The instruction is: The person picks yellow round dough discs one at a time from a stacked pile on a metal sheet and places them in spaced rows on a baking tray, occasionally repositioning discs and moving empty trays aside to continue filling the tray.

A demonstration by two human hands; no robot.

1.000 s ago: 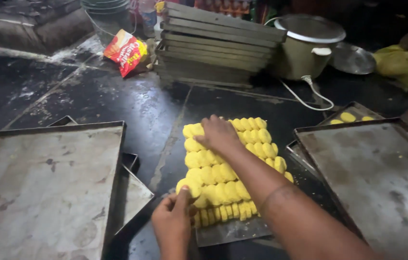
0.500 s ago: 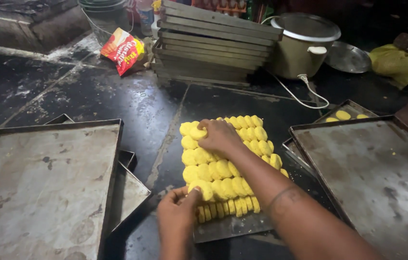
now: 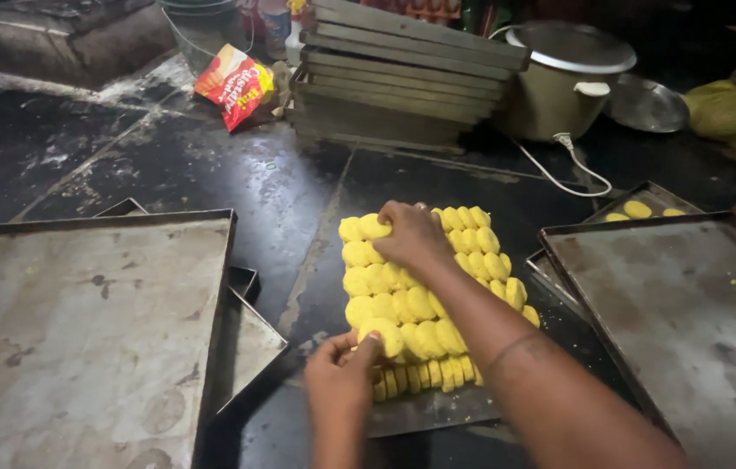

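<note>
We take the small flat tray (image 3: 424, 415) on the dark floor as our landmark. On it sit rows of yellow dough rounds (image 3: 420, 304), packed edge to edge and covering most of its surface.

Our right hand (image 3: 411, 236) lies palm-down at the far end of the tray, fingers curled over the top rows and pressing on the rounds there; one round shows just left of its fingertips. Our left hand (image 3: 342, 378) is at the tray's near left corner, thumb and fingers pinching a round at the edge of the rows.

Left of the tray lies a large empty baking sheet (image 3: 81, 330); right of it, another sheet (image 3: 689, 321). Beyond the tray stands a stack of trays (image 3: 403, 74), with a lidded pot (image 3: 559, 78) beside the stack.
</note>
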